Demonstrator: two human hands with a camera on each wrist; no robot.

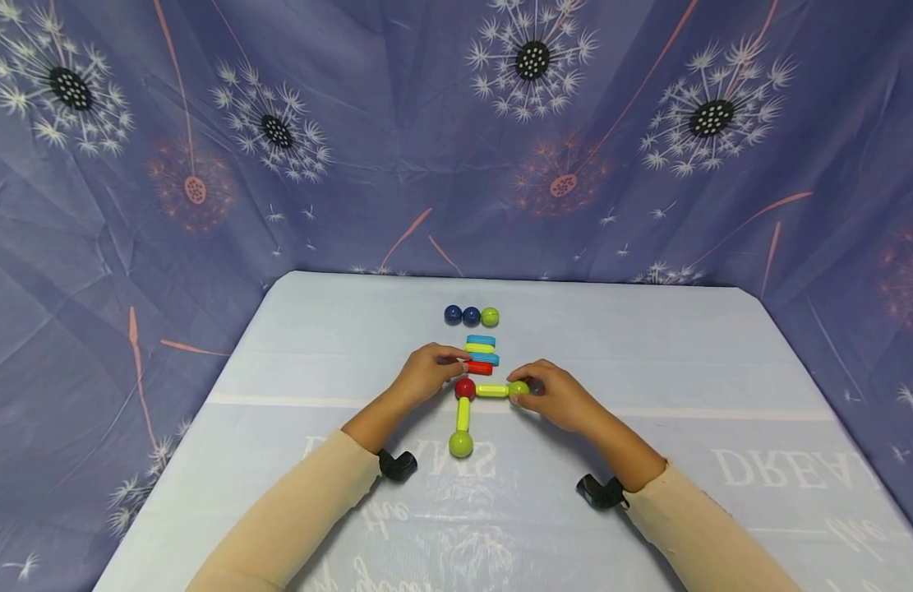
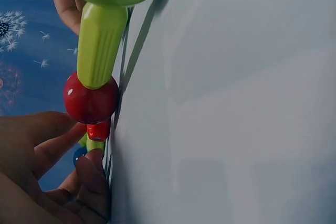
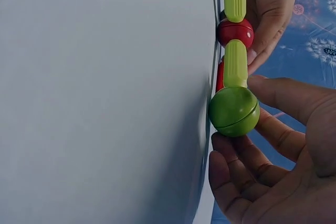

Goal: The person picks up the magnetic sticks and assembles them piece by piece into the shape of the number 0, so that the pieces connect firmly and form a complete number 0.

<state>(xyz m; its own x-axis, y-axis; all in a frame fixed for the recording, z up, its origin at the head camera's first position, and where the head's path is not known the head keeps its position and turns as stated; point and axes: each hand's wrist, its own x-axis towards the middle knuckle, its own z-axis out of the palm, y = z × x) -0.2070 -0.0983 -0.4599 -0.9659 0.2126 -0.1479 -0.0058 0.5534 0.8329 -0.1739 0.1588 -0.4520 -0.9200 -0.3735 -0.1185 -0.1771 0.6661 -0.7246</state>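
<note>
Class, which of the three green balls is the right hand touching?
The green ball on the stick pointing right from the red ball. The right hand touches only this one; no hand touches the other two.

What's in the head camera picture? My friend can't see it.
A person's right hand holds a green ball, one end of an L of toy rods and balls on a pale table. The left hand is at a red rod; blue and yellow rods and three balls lie beyond.

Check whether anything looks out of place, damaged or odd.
Only the lettering on the table cover looks odd: it appears flipped in the head view. The L-shaped ball-and-rod assembly shows no visible damage.
</note>
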